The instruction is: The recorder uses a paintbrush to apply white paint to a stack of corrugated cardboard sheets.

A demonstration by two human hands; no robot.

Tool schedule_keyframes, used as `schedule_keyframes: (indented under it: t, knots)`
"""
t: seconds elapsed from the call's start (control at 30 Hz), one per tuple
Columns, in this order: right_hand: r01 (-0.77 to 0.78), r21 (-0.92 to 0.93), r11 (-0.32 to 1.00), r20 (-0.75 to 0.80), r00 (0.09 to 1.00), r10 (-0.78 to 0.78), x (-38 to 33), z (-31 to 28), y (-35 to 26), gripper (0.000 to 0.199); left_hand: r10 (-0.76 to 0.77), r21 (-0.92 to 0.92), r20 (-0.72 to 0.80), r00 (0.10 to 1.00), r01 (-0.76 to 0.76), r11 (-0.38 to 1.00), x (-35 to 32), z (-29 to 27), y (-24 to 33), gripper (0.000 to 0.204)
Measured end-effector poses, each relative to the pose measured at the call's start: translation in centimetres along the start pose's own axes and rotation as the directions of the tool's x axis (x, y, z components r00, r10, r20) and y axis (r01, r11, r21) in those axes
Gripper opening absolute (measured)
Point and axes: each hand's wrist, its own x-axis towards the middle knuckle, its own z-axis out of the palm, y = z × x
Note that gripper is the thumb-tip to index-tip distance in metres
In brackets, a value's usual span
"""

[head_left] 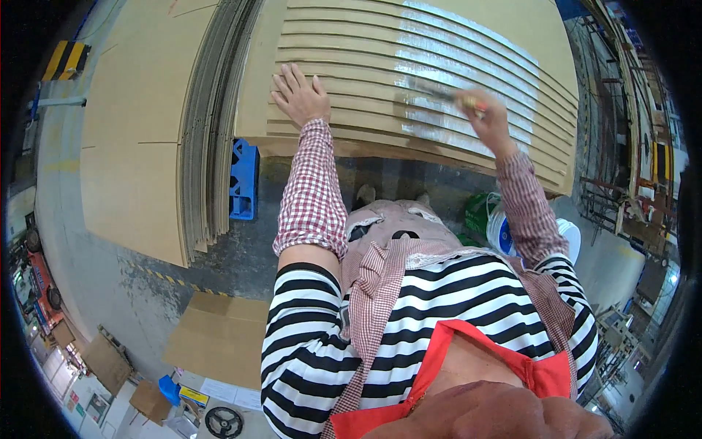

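A blurred, brush-like tool (437,91) is held in the closed grip of the right hand (486,118), over staggered cardboard sheets (351,70) streaked with a whitish band (468,64). The left hand (301,99) is laid flat on the sheets' left part, fingers spread.

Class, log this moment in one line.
left hand: on layered cardboard | right hand: gripping blurred tool | white streaks: across cardboard

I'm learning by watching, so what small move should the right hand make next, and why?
Probably another short stroke with the blurred brush-like tool: the right hand holds it over the white coating, which looks streaky toward its left side, while the left hand lies flat on the overlapping cardboard sheets.
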Motion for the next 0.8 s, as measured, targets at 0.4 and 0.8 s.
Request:
schedule_keyframes:
  t: [0.4,0.8]
  knots:
    - [0.157,0.024,0.987,0.236,0.959,-0.158,-1.8,2.7,-4.3,0.020,-0.032,-0.113,-0.045,0.998,0.027,0.993,-0.2,0.5,-0.4,0.055]
    - [0.164,-0.111,0.980,0.334,0.935,-0.119,-2.5,5.8,-4.7,0.018,-0.048,-0.152,-0.069,0.996,0.037,0.988,-0.3,0.5,-0.3,0.053]
